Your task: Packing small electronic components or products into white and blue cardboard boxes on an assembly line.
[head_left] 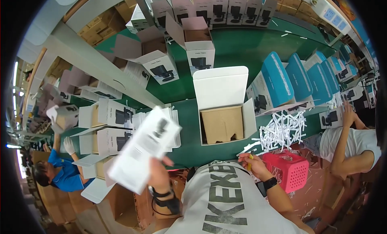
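Note:
My left hand (159,175), with a black strap at its wrist, grips a white printed leaflet (145,149). The leaflet is tilted and smeared by motion, left of the open box. My right hand (258,167), wearing a black watch, is closed round a slim yellow tool (250,163) whose kind I cannot make out. In front of me an open white box (220,81) stands with its lid raised. A brown moulded cardboard insert (222,125) fills it. Partly behind the leaflet lies a stack of white leaflets (174,131).
White paper strips (283,131) lie on the green table (181,109), above a pink basket (298,172). Printed boxes (115,115) stand at left, blue-lidded boxes (278,79) at right. A metal post (105,66) crosses the left side. Co-workers stand at left (68,169) and right (350,149).

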The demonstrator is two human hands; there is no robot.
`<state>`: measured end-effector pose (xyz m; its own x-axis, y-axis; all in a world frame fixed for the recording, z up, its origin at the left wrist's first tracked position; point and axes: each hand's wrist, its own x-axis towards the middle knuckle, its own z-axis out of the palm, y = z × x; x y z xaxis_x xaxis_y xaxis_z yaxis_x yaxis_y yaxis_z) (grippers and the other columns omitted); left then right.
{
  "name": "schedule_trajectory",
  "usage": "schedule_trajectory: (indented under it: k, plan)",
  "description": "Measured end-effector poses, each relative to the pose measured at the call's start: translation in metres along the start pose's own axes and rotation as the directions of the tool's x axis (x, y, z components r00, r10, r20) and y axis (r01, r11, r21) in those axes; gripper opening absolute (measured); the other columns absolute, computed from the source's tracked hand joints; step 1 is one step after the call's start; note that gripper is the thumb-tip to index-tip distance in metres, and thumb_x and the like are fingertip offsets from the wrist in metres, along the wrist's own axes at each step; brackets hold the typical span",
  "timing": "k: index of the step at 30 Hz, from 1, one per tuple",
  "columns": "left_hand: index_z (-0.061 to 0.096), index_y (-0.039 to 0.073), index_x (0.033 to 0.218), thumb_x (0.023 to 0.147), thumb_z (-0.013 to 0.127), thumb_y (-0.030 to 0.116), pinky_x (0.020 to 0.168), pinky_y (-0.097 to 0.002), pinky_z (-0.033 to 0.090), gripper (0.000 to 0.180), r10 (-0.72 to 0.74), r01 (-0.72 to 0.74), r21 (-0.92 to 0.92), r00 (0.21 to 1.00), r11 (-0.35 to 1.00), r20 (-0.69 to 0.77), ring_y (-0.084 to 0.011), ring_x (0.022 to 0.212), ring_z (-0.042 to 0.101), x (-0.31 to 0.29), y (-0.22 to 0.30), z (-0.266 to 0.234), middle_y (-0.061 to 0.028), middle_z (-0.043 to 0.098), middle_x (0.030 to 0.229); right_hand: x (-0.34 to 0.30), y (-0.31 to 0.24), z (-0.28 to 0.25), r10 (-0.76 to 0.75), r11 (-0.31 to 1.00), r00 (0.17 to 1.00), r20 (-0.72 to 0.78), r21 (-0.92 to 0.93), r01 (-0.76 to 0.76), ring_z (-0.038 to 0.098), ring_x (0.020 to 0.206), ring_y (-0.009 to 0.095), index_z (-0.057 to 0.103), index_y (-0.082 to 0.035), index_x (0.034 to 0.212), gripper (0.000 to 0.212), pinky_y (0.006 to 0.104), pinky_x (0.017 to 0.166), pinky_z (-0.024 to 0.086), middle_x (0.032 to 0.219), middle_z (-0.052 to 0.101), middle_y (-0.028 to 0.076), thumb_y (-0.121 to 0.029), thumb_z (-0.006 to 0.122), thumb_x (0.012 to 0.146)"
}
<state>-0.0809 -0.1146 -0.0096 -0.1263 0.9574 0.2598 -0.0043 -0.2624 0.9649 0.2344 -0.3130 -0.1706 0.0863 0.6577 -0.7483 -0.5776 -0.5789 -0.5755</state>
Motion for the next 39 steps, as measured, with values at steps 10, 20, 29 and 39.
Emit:
schedule_trajectory:
  k: [10,20,29,39]
  plan:
    - [0.036,-0.001,0.155,0.081,0.075,0.009,0.095,-0.0451,0.051,0.085,0.183,-0.377,0.432,0.886,0.819,0.426,-0.036,0.116,0.062,0.005,0.006,0.089,-0.0255,0.058,0.136,0.009,-0.013,-0.002,-0.103,0.991,0.995,-0.017,-0.086,0.101,0.058,0.078,0.009,0.068,-0.004,0.125,0.024,0.0245,0.073,0.049,0.106,0.073,0.006,-0.01,0.052,0.109]
    - [0.029,-0.002,0.161,0.087,0.079,0.02,0.118,-0.0498,0.037,0.092,0.029,-0.258,0.359,0.845,0.897,0.534,-0.0409,0.145,0.043,0.003,-0.049,0.086,-0.0305,0.042,0.156,-0.015,-0.144,0.078,-0.687,0.696,0.72,-0.102,-0.376,0.611,0.057,0.078,0.006,0.068,-0.004,0.122,0.026,0.0221,0.068,0.046,0.099,0.069,0.001,-0.012,0.071,0.098]
    - [0.04,0.002,0.159,0.08,0.084,0.039,0.127,-0.0502,0.027,0.098,0.059,-0.818,0.308,0.382,0.486,0.922,-0.035,0.156,0.034,0.002,-0.039,0.124,-0.0214,0.034,0.168,-0.01,-0.155,0.091,-0.789,0.29,0.545,0.284,-0.61,0.738,0.066,0.083,0.012,0.067,-0.002,0.119,0.031,0.0282,0.072,0.052,0.098,0.071,0.004,-0.01,0.078,0.092]
    - [0.041,0.005,0.159,0.081,0.082,0.04,0.126,-0.05,0.028,0.095,0.037,-0.797,0.336,0.407,0.502,0.912,-0.0341,0.154,0.036,0.0,-0.034,0.123,-0.0164,0.038,0.166,0.006,-0.192,0.101,-0.933,-0.068,0.279,0.228,-0.872,0.484,0.072,0.08,0.031,0.073,-0.004,0.095,0.01,0.0382,0.07,0.056,0.089,0.073,0.012,-0.008,0.078,0.088]
